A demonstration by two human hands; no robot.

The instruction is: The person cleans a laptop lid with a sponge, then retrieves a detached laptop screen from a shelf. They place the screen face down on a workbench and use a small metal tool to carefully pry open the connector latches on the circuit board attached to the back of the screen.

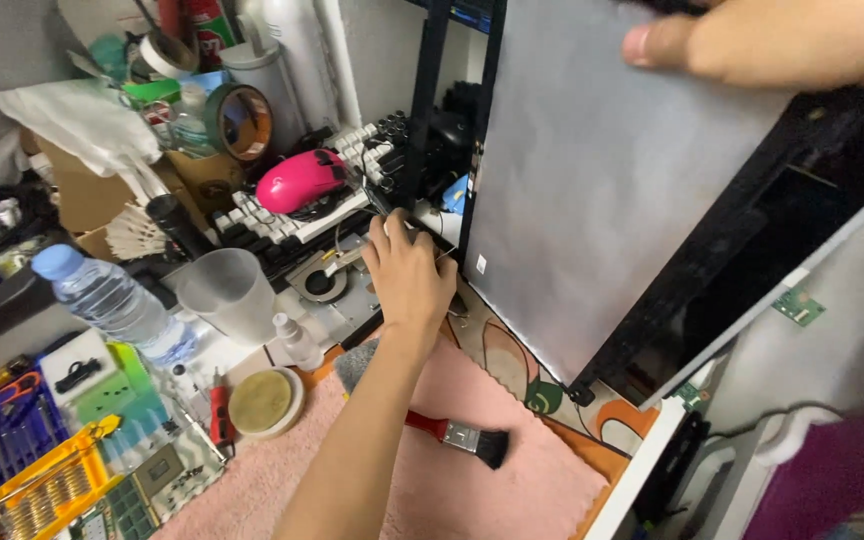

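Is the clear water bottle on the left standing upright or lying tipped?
Tipped. The water bottle leans at a slant, its blue cap up-left and its base lower right, beside the frosted plastic cup, which stands upright.

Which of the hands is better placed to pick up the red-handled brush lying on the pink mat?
Probably the left hand: it is free and nearer the brush, while the right hand grips the grey panel.

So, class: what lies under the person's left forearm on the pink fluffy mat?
A red-handled brush with black bristles lies on the pink mat, its handle passing under the left forearm. The handle's far end is covered, so its full length cannot be seen.
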